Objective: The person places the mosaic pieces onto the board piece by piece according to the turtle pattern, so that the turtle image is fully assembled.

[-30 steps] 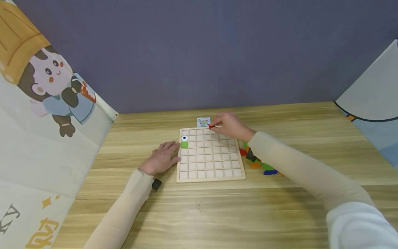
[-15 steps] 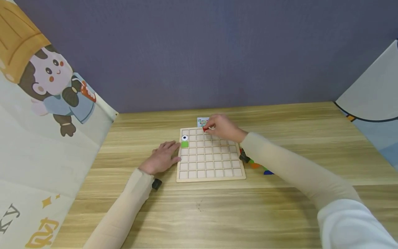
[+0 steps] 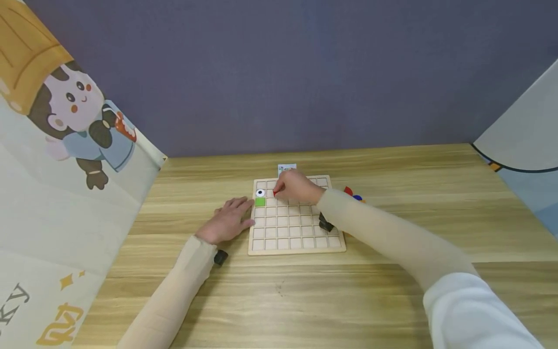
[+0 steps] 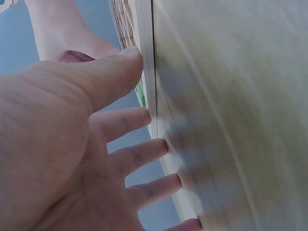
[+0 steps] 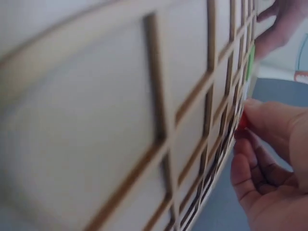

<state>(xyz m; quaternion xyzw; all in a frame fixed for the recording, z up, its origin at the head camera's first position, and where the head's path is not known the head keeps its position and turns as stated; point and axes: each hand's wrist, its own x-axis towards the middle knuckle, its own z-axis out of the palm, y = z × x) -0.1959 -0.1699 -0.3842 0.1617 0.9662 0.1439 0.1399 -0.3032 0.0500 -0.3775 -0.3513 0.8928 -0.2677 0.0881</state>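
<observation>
A square wooden grid board [image 3: 297,252] lies on the table. In its left column sit a white tile with an eye [image 3: 260,193] and a green square tile [image 3: 260,201] just below it. My right hand [image 3: 296,186] pinches a small red tile [image 3: 275,193] between thumb and fingers, at the second column beside the eye tile. The right wrist view shows the red tile [image 5: 242,122] mostly covered by the fingertips. My left hand [image 3: 224,220] rests at the board's left edge, fingers spread and straight, with thumb and fingertips touching the rim in the left wrist view.
A small printed card [image 3: 286,167] lies behind the board, partly covered by the right hand. Loose coloured pieces, among them a red one [image 3: 348,191] and a blue one [image 3: 357,198], lie right of the board, largely hidden by the right forearm. A dark wall [image 3: 305,82] rises behind the table.
My right hand has carried the red tile left and nearer, from the board's back edge to the cell beside the eye tile. The left hand has stayed in place.
</observation>
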